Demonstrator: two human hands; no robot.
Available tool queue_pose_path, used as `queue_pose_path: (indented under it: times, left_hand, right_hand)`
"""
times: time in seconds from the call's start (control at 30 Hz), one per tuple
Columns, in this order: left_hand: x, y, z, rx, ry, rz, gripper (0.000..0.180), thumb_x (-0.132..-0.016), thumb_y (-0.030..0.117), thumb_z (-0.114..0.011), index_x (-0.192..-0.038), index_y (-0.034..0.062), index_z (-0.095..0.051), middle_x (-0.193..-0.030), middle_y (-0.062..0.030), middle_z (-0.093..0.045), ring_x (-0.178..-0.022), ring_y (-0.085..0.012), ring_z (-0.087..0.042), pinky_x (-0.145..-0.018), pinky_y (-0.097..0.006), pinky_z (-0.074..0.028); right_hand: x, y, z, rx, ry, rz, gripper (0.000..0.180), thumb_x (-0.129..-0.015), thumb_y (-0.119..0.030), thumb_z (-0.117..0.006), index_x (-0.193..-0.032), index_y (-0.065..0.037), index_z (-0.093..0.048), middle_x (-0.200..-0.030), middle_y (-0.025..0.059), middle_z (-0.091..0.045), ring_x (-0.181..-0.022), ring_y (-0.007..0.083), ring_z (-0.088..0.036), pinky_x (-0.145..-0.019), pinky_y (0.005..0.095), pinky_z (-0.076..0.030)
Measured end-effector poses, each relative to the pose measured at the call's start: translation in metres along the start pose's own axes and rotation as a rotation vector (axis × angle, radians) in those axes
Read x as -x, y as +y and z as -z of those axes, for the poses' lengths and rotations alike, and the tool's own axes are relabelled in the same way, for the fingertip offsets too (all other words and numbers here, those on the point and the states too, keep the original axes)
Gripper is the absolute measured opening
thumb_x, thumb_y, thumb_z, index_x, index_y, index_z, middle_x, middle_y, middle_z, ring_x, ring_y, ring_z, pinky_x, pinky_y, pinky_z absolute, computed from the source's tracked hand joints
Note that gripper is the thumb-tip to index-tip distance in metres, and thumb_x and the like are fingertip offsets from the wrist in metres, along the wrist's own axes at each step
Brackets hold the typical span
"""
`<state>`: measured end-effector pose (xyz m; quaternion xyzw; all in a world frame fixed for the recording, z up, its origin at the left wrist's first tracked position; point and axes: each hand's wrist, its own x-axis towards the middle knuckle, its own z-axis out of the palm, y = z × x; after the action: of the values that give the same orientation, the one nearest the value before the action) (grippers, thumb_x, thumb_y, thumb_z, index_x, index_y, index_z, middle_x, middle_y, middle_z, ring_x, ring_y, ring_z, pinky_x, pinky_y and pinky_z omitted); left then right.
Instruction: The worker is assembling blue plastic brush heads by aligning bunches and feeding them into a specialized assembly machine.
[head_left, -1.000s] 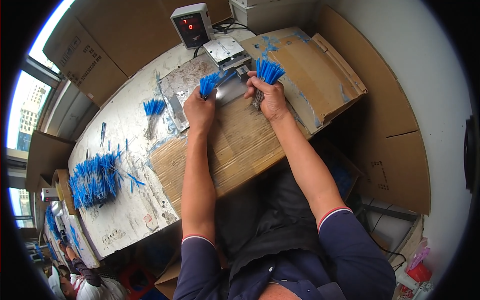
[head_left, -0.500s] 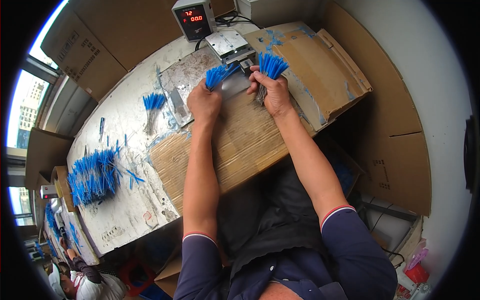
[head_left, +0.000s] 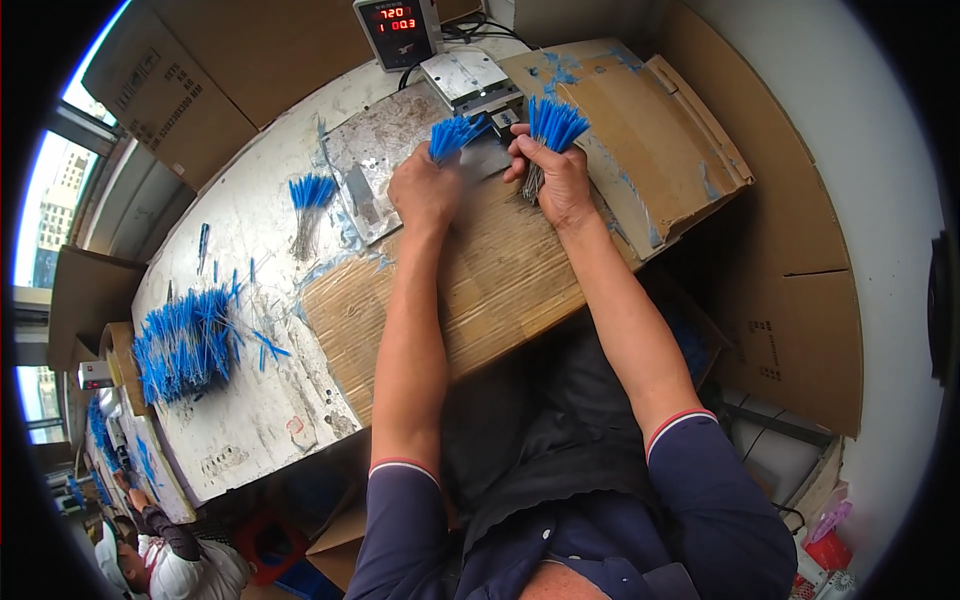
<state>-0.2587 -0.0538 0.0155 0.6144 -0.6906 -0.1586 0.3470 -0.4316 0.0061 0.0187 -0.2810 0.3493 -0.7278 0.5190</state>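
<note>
Sitting at a paint-flecked white workbench [head_left: 250, 420], a person in a dark short-sleeved shirt stretches both bare forearms over a sheet of brown corrugated cardboard [head_left: 500, 290] that covers the near edge of the bench.

The left hand [head_left: 425, 190] is closed around a small bundle of blue-tipped sticks [head_left: 455, 135], its tips fanned up and to the right, just above a worn grey metal plate [head_left: 375, 165]. The right hand [head_left: 560, 180] is clenched around a larger, upright bunch of blue-tipped sticks [head_left: 553, 125], the thin grey shafts showing below the fist. The two bundles sit close together but apart, with a small dark fixture [head_left: 505, 118] between them.

To the right lies a flattened cardboard carton [head_left: 660, 150], streaked with blue and holding nothing visible. On the left of the bench, well apart from the hands, a single tied bundle of blue sticks [head_left: 308, 200] lies alone, and nearer the bench's left end a big loose heap of blue sticks [head_left: 185, 340] is spread out, with a few strays beside it.

Just beyond the hands stands a shiny metal block [head_left: 468, 78], and behind it a grey box with a red digital display [head_left: 397, 30]. Large brown cardboard boxes [head_left: 240, 70] stand closed against the far side, their contents hidden.
</note>
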Motion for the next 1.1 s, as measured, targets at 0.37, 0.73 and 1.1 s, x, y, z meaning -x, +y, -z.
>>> queue_pose_path:
  times: [0.37,0.73,1.1]
  left_hand:
    - [-0.0001,0.0033,-0.002,-0.003,0.004,-0.014,0.024,-0.087,0.034,-0.076,-0.1,0.0137,-0.074,-0.083,-0.0143,-0.074,-0.081,-0.0362,-0.072,-0.074,-0.045,-0.054]
    - [-0.0002,0.0036,-0.0024,0.006,0.009,-0.018,0.025,-0.088,0.035,-0.076,-0.1,0.0138,-0.074,-0.083,-0.0149,-0.074,-0.082,-0.0362,-0.072,-0.073,-0.046,-0.054]
    - [-0.0002,-0.0021,-0.0045,0.046,0.058,-0.043,0.024,-0.089,0.032,-0.076,-0.1,0.0121,-0.073,-0.082,-0.0155,-0.073,-0.081,-0.0379,-0.071,-0.072,-0.045,-0.053]
  right_hand:
    - [0.0005,-0.0003,-0.0006,0.008,-0.002,0.006,0.023,-0.091,-0.008,-0.07,-0.111,0.005,-0.066,-0.085,0.0106,-0.068,-0.065,0.0147,-0.066,-0.058,0.0332,-0.061]
    - [0.0013,-0.0004,-0.0015,0.005,0.01,0.009,0.023,-0.091,-0.007,-0.07,-0.11,0.005,-0.066,-0.085,0.0113,-0.068,-0.065,0.0149,-0.066,-0.058,0.0335,-0.062]
    - [0.0008,-0.0007,-0.0023,0.003,0.018,0.029,0.022,-0.091,-0.006,-0.07,-0.11,0.005,-0.066,-0.085,0.0116,-0.067,-0.065,0.0152,-0.066,-0.057,0.0331,-0.061]
